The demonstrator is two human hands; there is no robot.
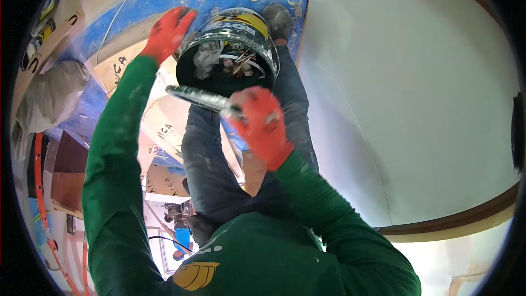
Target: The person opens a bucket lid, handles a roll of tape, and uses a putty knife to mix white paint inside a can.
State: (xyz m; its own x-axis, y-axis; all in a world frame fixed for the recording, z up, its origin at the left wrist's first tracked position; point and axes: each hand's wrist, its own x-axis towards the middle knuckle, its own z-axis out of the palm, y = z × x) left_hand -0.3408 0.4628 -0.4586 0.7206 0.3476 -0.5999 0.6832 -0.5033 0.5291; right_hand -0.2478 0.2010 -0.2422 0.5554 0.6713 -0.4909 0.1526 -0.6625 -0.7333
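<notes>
My left hand (168,34), in a red glove, is raised beside the upper-left rim of a dark green plastic bucket (239,32) with a yellow band, its fingers apart and slightly bent. The bucket holds crumpled clear plastic (207,58) and small debris and sticks (240,61). My right hand (259,126), in a matching glove, grips a long, flat, smeared metal tool (193,95), which points left across the front of the bucket. My legs (203,153) lie beneath it, one shoe beside the bucket.
Blue sheeting (137,0) and marked board pieces (164,126) cover the floor. A large white panel (411,93) spans the right. Bundled grey sheeting (52,96), an orange ladder-like frame (41,181) and a brown box (66,192) are left. Another person (181,233) appears in the background at bottom.
</notes>
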